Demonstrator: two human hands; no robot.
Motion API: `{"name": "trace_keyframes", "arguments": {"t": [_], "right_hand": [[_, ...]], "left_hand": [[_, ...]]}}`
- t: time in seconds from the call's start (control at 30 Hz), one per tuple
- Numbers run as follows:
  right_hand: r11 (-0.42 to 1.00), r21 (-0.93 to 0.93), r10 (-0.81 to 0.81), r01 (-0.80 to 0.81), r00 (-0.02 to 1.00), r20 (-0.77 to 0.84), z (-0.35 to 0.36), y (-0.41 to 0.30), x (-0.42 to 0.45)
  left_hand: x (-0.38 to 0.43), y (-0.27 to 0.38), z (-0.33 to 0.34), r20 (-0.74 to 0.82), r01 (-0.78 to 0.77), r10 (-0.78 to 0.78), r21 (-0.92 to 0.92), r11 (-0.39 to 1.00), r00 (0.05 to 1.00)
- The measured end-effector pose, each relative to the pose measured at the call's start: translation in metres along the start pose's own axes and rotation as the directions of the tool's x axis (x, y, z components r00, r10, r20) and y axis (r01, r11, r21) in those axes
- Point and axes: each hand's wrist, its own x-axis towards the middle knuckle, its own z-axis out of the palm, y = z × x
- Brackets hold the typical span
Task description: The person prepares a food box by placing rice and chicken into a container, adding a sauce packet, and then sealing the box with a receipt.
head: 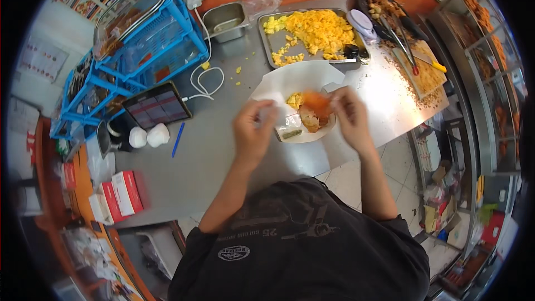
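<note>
An opened white paper food box lies on the steel worktop in front of me. In it are yellow scrambled egg, a browned piece of food, a small clear packet and a green strip of food. My left hand is over the box's left side, blurred, its fingers bent close to the thumb; whether it holds anything is unclear. At the right side my right hand has its fingertips beside a blurred orange-red thing above the food; a grip on it cannot be made out.
Behind the box stands a steel tray of scrambled egg, with a cutting board, tongs and a yellow-handled knife to its right. Leftward are a tablet, a white cable, a blue pen and blue racks.
</note>
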Motion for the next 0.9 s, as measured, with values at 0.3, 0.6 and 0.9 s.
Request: {"name": "trace_keyframes", "arguments": {"t": [0.3, 0.6, 0.9], "right_hand": [[0.986, -0.163, 0.058, -0.026, 0.98, 0.192, -0.012, 0.061, 0.017], [0.896, -0.383, 0.256, -0.224, 0.966, 0.032, -0.018, 0.079, 0.005], [0.886, -0.419, 0.367, -0.197, 0.851, 0.376, 0.095, 0.05, -0.011]], "left_hand": [[-0.002, 0.025, -0.05, -0.291, -0.057, -0.004, -0.201, 0.978, 0.957], [-0.034, 0.072, -0.057, -0.202, -0.163, 0.106, -0.289, 0.943, 0.974], [-0.116, -0.136, -0.069, 0.34, -0.096, -0.095, 0.505, 0.858, 0.935]]}}
